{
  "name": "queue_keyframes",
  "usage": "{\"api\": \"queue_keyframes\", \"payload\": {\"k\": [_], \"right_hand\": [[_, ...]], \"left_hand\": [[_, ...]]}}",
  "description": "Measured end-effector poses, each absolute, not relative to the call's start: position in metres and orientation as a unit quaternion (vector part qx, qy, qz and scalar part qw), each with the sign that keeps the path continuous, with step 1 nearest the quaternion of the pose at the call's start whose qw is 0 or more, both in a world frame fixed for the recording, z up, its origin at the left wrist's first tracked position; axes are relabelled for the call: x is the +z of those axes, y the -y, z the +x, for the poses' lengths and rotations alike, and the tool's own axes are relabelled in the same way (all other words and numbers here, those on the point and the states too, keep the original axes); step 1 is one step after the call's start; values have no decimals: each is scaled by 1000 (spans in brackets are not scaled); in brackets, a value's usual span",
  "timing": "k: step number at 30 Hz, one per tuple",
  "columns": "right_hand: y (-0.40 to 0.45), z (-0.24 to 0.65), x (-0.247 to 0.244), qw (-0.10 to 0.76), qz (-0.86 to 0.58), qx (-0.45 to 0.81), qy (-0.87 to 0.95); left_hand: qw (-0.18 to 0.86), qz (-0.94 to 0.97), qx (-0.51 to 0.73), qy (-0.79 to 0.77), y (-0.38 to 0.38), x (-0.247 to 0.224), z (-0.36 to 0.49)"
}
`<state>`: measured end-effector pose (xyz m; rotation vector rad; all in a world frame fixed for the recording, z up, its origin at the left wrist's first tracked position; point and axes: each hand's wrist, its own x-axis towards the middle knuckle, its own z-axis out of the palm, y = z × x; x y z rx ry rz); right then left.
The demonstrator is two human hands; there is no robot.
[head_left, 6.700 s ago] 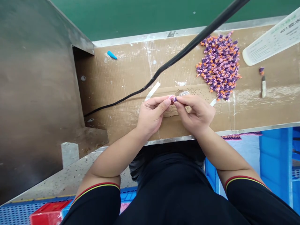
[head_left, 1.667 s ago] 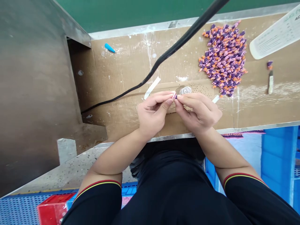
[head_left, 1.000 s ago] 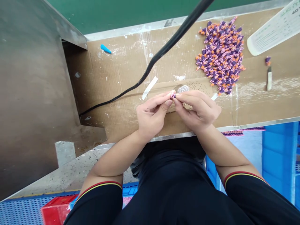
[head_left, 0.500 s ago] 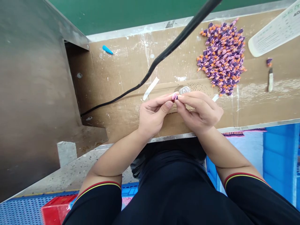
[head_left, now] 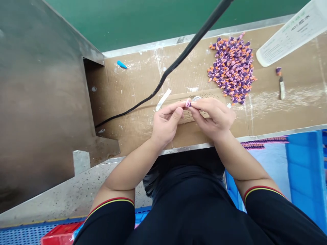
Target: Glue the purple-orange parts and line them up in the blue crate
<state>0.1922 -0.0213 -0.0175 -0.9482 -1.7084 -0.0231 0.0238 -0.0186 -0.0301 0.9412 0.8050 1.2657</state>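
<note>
Pinching a small pink-and-purple piece [head_left: 188, 103] between your left hand [head_left: 166, 124] and right hand [head_left: 213, 119], you hold it just above the cardboard sheet [head_left: 133, 112] covering the bench. Finding on grip: the fingertips [head_left: 180, 104] of both hands are closed on the piece from opposite sides. Your fingers cover most of it, so its exact form cannot be confirmed. A small clear round item [head_left: 196, 98] sits just beyond the piece, partly hidden by your right hand.

A white paper strip [head_left: 163, 99] lies beyond your left hand, and a heap of purple-and-orange pieces [head_left: 231, 69] lies up and to the right of your hands. Farther right are a single purple-and-orange piece [head_left: 278, 70], a small white-handled tool [head_left: 281, 89] and a white printed container [head_left: 287, 37] marked 401. A blue cone-shaped piece [head_left: 121, 64] lies well to the left of the heap, and a black cable [head_left: 176, 64] crosses the sheet diagonally above your hands. A steel bench edge [head_left: 186, 147] runs beneath your wrists, with a blue crate [head_left: 301, 166] below it at right.
</note>
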Motion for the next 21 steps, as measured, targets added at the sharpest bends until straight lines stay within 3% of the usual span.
{"api": "queue_keyframes", "payload": {"k": [6,11,16,21], "right_hand": [[54,252,-1,364,-446,98,812],[76,282,-14,179,-405,106,890],[84,285,-23,258,-467,160,831],[91,278,-25,299,-449,200,818]], "left_hand": [[593,415,583,-370,16,-35,20],[541,506,574,-350,11,-33,19],[306,650,617,-320,33,-17,0],[237,626,641,-375,91,1,-51]]}}
